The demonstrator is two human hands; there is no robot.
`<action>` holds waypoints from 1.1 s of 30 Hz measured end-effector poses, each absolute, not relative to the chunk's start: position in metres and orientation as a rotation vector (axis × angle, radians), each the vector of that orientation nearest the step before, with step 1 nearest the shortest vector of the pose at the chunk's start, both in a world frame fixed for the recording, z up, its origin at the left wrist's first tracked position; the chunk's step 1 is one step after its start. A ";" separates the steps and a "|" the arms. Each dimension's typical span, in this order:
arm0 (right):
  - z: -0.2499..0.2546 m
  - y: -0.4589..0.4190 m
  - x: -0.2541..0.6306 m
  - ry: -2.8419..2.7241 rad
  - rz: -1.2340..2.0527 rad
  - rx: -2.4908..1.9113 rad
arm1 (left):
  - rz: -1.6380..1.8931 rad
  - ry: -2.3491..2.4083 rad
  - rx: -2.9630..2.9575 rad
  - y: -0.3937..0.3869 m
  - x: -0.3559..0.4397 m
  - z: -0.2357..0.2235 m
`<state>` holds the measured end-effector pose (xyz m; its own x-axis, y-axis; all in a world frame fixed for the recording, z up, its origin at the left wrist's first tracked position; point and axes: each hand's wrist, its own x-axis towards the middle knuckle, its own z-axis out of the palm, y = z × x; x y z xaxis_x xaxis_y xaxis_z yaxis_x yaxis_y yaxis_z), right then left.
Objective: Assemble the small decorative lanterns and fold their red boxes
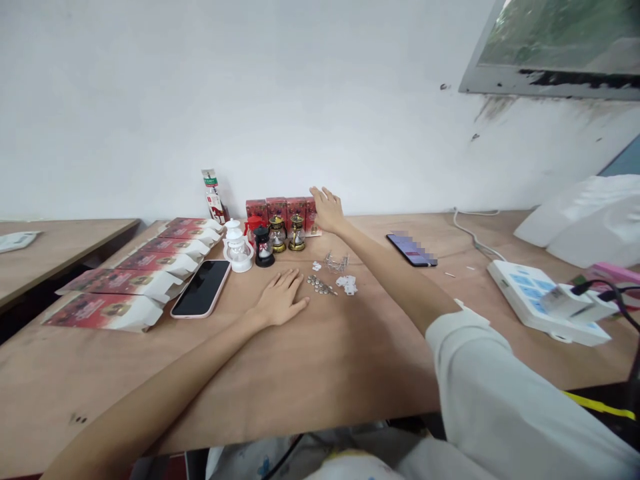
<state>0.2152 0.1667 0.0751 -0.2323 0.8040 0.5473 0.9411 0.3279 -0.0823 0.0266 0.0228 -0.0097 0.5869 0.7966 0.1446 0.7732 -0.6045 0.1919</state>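
Four red boxes stand upright at the far side of a wooden surface, close to the wall, their long axes vertical and printed faces turned to the near side. The person's right hand, fingers slightly parted, reaches to the right end of the row, overlapping the last box; whether it grips the box cannot be told. The left hand lies palm down on the surface, fingers loosely spread, holding nothing visible.

Standing in front and hiding parts of the row are a white lantern, a red lantern, a black lantern and two gold lanterns, all upright. Right of the left hand lie round metal pieces, small white pieces and thin wire pieces.

At left, a column of red cartons lies with long axes running left to right, pale flaps extended to the right; their insides are hidden. A pink-edged phone rests beside them. Farther right are a dark phone and a white power strip carrying plugs.
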 end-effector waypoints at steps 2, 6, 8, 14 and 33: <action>0.075 0.180 0.219 -2.195 -0.324 -1.607 | 0.337 1.339 2.695 0.023 0.026 -0.009; 0.074 0.188 0.223 -2.232 -0.322 -1.729 | 0.393 1.339 2.669 0.024 0.026 -0.011; 0.076 0.184 0.223 -2.197 -0.405 -1.738 | 0.436 1.326 2.662 0.025 0.026 -0.012; 0.085 0.166 0.216 -2.183 -0.560 -1.690 | 0.438 1.350 2.656 0.025 0.027 -0.011; 0.052 0.049 0.235 -1.587 -0.090 -1.277 | 0.997 1.028 1.842 0.036 0.012 -0.009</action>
